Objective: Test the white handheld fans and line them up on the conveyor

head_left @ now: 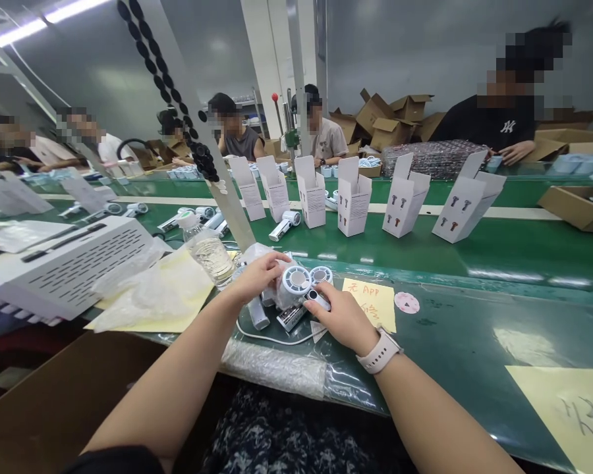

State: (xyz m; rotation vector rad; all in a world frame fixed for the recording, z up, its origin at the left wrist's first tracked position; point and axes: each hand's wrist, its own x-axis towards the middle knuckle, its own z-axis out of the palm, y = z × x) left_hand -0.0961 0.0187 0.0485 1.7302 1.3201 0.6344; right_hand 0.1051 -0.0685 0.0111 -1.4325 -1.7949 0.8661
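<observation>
- On the green bench (474, 342), my left hand (257, 276) holds a round white fan (296, 282).
- My right hand (337, 320) pinches a small white handle (319, 300) beside it.

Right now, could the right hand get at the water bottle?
Probably not directly: the left hand and the white handheld fan lie between the right hand and the water bottle, so it would have to pass over them.

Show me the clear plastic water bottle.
In the head view, the clear plastic water bottle stands left of centre, beside the person's left hand and a crumpled clear plastic bag.
</observation>
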